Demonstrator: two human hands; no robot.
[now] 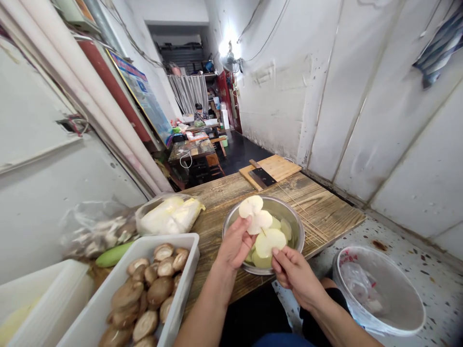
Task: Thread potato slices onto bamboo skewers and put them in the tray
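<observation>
Threading pale slices seems the step in hand — left hand pinching the upper ones, right hand closed on the lower one's edge, all above the metal bowl. Next probably calls for a gentle, straight push.

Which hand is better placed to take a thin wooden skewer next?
Probably the right hand: it is nearer the thin wooden skewers beside the round metal bowl, though holding a pale round slice.

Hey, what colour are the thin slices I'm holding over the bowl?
The slices are pale creamy yellow, seen best in the head view.
</observation>
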